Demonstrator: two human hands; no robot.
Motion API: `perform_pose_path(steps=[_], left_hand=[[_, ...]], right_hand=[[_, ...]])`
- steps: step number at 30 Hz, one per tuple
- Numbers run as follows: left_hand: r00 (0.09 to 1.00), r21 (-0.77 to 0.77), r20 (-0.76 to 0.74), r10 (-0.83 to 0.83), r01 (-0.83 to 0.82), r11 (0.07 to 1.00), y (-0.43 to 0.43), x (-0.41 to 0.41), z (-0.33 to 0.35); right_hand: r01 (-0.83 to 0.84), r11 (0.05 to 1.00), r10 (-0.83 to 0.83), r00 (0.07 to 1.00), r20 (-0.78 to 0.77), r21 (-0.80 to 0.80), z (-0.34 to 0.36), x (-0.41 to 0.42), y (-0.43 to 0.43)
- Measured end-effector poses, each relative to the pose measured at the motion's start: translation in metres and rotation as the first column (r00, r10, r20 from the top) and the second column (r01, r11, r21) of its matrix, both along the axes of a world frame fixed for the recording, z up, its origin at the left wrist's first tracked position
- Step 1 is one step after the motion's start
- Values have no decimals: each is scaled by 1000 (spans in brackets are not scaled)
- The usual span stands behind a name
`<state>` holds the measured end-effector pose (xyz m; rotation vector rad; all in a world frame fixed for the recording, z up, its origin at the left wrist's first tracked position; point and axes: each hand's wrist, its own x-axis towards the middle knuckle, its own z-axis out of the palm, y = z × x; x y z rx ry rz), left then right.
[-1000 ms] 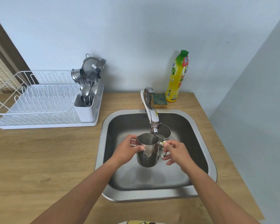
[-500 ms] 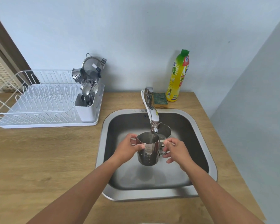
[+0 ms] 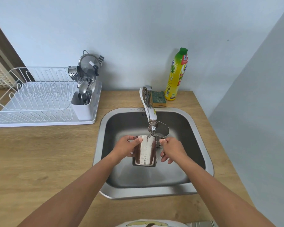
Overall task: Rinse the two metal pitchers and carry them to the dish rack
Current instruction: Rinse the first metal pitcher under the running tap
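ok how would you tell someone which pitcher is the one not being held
Look into the square steel sink set in the wooden counter, just behind the tap spout. The second shiny metal pitcher stands there on the sink floor, upright and untouched, unlike the tilted metal pitcher in front of it gripped by both hands.

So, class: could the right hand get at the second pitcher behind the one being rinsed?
Probably yes: the second pitcher stands just beyond the right hand, nothing between, but that hand must first release the held pitcher.
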<state>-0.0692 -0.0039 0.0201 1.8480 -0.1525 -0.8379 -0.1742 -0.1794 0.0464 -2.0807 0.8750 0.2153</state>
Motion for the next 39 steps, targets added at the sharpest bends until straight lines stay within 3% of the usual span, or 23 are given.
perform_pose_path(steps=[12, 28, 39], left_hand=[[996, 80, -92, 3, 5, 997, -4, 3, -5], [975, 108, -205, 84, -62, 992, -5, 2, -10], [966, -85, -259, -22, 0, 996, 6, 2, -8]], right_hand=[[-30, 999, 27, 991, -134, -21, -13, 2, -6], [124, 979, -101, 984, -144, 162, -22, 9, -14], [29, 989, -28, 1000, -9, 148, 4, -4, -3]])
